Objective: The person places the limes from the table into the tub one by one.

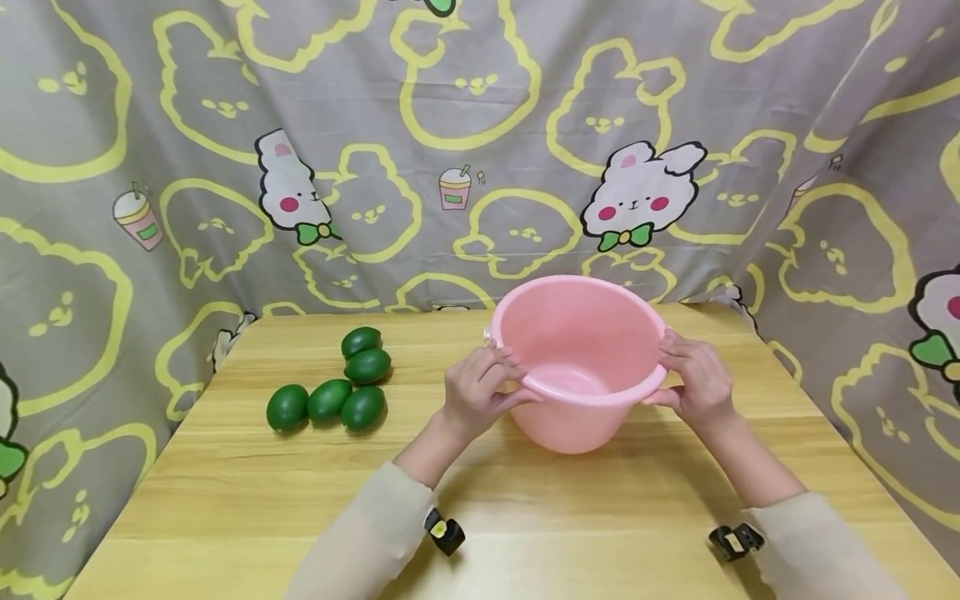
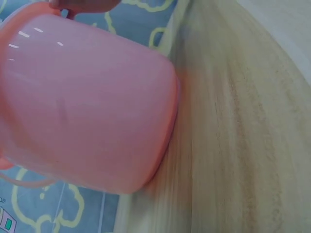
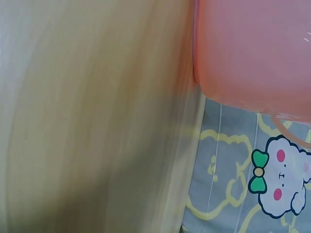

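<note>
A pink plastic bucket [image 1: 573, 421] stands upright or slightly tilted above the right half of the wooden table, its mouth facing up and its visible inside bare. My left hand [image 1: 480, 383] grips the rim on the left, with the thumb along the near outer side. On the opposite side my right hand [image 1: 697, 383] pinches the rim. The left wrist view shows the bucket's wall [image 2: 92, 107], with part of the right hand [image 2: 90, 5] at its rim. Its base is at or just over the wood; I cannot tell if they touch.
Several smooth dark green oval fruits [image 1: 330, 402] lie grouped on the left half of the table [image 1: 247, 517]. A grey curtain with yellow cartoon outlines [image 1: 480, 108] hangs behind and at both sides. The bucket's pink handle [image 2: 29, 182] hangs on its far side.
</note>
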Demonstrator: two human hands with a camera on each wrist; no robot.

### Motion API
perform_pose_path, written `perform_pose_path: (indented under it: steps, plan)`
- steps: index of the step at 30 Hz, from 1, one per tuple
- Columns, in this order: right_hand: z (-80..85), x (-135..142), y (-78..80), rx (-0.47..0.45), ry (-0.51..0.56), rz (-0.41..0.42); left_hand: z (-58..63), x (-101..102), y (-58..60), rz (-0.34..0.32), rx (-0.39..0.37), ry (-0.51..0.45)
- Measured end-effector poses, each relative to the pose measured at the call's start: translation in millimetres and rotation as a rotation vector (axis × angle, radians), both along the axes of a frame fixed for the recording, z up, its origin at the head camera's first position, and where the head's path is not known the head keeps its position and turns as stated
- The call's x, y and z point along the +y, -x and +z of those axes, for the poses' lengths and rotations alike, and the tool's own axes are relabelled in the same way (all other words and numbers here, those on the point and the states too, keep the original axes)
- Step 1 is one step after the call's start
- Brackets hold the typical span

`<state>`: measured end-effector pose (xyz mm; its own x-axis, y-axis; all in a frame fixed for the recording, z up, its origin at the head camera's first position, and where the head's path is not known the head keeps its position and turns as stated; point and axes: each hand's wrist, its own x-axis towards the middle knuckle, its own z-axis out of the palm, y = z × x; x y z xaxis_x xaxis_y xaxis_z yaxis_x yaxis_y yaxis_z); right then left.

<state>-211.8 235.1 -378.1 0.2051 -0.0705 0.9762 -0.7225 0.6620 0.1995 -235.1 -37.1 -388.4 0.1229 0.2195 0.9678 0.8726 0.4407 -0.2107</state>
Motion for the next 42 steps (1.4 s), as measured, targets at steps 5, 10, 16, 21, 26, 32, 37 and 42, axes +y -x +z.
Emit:
perform_pose_path:
  steps: [5, 10, 16, 21, 26, 32, 37, 42]
  plan:
    - [-2.2, -8, 2.5, -0.006, 0.029, 0.024, 1.0, -6, -3.2, 0.008, 0.010, -0.021]
    - [-2.2, -15, 1.5, -0.001, 0.052, 0.028, 2.3, -9, -6.7, 0.026, 0.023, -0.038]
    - [-0.1, -19, -2.6, 0.015, 0.079, 0.026, 1.8, -9, -10.9, 0.032, 0.022, -0.050]
    - [-0.5, -24, -3.8, 0.027, 0.080, 0.033, -0.5, -11, -16.1, 0.036, 0.032, -0.090]
    - [-1.2, -29, -4.1, 0.033, 0.094, 0.054, -2.1, -16, -21.4, 0.037, 0.033, -0.100]
    - [-1.9, -34, -7.3, 0.021, 0.088, 0.075, -1.3, -19, -26.4, 0.012, 0.043, -0.124]
    - [-1.4, -36, -9.2, 0.016, 0.064, 0.075, 1.0, -23, -31.6, 0.000, 0.045, -0.136]
    - [-1.7, -39, -10.6, 0.014, 0.056, 0.084, 2.8, -26, -37.7, -0.035, 0.040, -0.153]
